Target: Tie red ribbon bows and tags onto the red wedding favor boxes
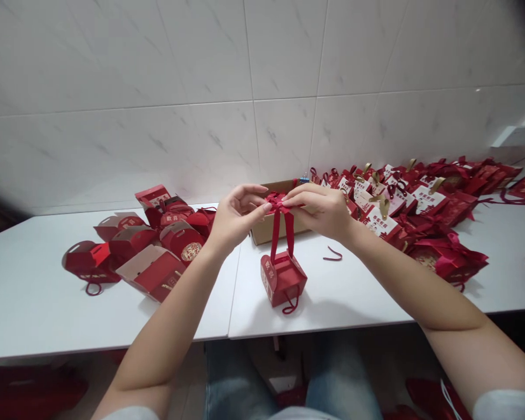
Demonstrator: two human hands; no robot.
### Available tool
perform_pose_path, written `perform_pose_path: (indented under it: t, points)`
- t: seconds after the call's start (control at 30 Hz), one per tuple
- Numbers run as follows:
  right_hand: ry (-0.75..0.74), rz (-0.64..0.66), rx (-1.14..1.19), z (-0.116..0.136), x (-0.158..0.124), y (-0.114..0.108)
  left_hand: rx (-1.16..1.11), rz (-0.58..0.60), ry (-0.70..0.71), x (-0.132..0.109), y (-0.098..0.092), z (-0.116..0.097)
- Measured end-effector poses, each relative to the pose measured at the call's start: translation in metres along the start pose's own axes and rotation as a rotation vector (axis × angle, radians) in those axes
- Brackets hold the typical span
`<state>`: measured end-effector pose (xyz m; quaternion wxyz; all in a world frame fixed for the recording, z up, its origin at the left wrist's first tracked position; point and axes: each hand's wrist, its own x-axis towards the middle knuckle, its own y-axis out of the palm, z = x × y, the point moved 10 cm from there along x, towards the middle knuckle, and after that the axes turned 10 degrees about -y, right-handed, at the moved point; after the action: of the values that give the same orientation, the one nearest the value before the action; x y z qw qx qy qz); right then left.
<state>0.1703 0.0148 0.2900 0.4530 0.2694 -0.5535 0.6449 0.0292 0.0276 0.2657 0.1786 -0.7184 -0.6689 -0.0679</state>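
A small red gift box (283,281) stands on the white table with its top open and a dark red cord loop at its front. From its sides a red ribbon (290,233) runs upward to a knot or bow above the box. My right hand (321,205) pinches the ribbon at this knot between thumb and fingers. On the other side, my left hand (240,214) has its thumb against the ribbon and its fingers curled; their exact hold is partly hidden.
Several open red boxes (151,271) lie at the left. Behind my hands sits a cardboard box (262,230) against the tiled wall. Many finished-looking red packages (424,198) crowd the right side, and a short cord piece (333,255) lies on the white table (219,318).
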Motion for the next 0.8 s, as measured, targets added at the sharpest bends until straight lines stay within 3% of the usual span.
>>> perform_pose_path:
  t: [0.1,0.2,0.4,0.5,0.67,0.8]
  points:
    - [0.081,-0.163,0.029,-0.010,-0.014,-0.010,0.122,-0.113,0.134,-0.008,-0.005,-0.008]
    - [0.254,-0.295,0.152,-0.032,-0.036,-0.012,0.246,-0.206,0.215,-0.018,-0.011,-0.010]
    - [0.574,-0.372,0.321,-0.072,-0.092,-0.011,0.415,-0.310,0.178,-0.047,-0.037,0.008]
    - [0.688,-0.411,0.311,-0.088,-0.128,-0.017,0.437,-0.352,0.060,-0.070,-0.060,0.038]
    - [0.895,-0.515,0.265,-0.115,-0.210,-0.030,0.309,-0.485,-0.316,-0.127,-0.113,0.130]
    - [1.049,-0.491,0.221,-0.126,-0.274,-0.030,0.362,-0.617,-0.484,-0.172,-0.140,0.182]
